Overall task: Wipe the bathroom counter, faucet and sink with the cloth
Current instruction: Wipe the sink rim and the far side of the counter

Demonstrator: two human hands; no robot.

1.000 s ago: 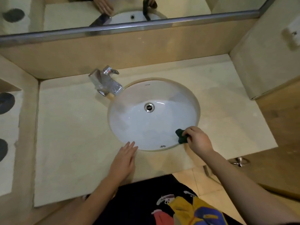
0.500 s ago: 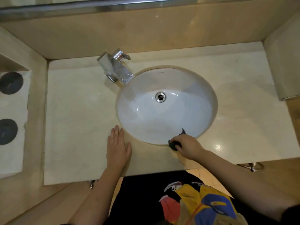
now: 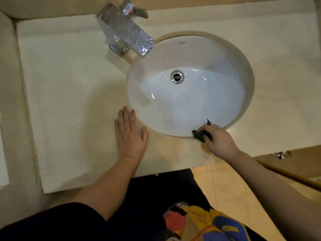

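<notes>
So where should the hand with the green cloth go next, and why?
Probably a short sweep leftward along the near rim of the sink. The right hand grips the cloth right at that rim, and the stretch toward the left hand, which lies flat on the counter, looks like the closest part within easy reach. The faucet sits farther off.

Right hand (image 3: 218,142), gripping the dark green cloth (image 3: 201,134): a second ago it works the right-hand near rim of the sink (image 3: 191,49). It now sits at the nearest stretch of that rim, closer to the left hand (image 3: 130,134).

Left hand: turned on the counter (image 3: 69,101). Its fingers were angled toward the basin and now point straight ahead, lying flat.

View: tipped downward. The faucet (image 3: 125,30) now stands at the top edge, well beyond the left hand.
</notes>
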